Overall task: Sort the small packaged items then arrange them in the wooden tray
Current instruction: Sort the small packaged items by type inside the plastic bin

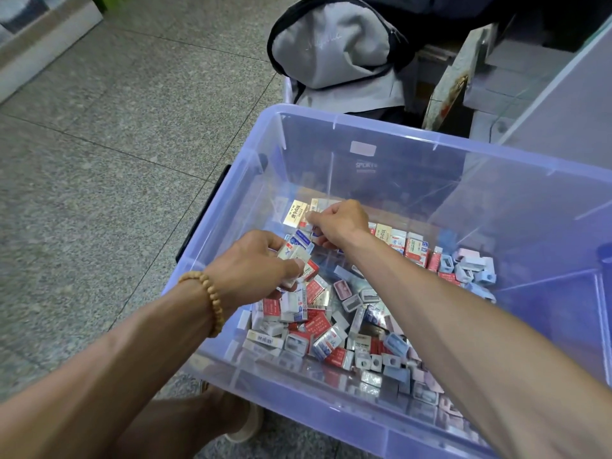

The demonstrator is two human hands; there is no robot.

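Risk: the left hand (261, 260) holds a bunch of little boxes (298, 256), and one could slip out because the fingers are so full.
Left hand: middle of the frame, fingers curled round the boxes.
Right hand (337, 223): just above it, fingers pinching a yellow box (295, 212).
Small packs (331, 326): piled in the clear bin (231, 200).
Wooden tray: not seen.

Both bare forearms reach in toward 12 o'clock, left hand (255, 263) with a bead bracelet (207, 301) at the wrist, fingers curled and clutching, right hand (337, 223) further out at 1 o'clock, fingertips pinched together.
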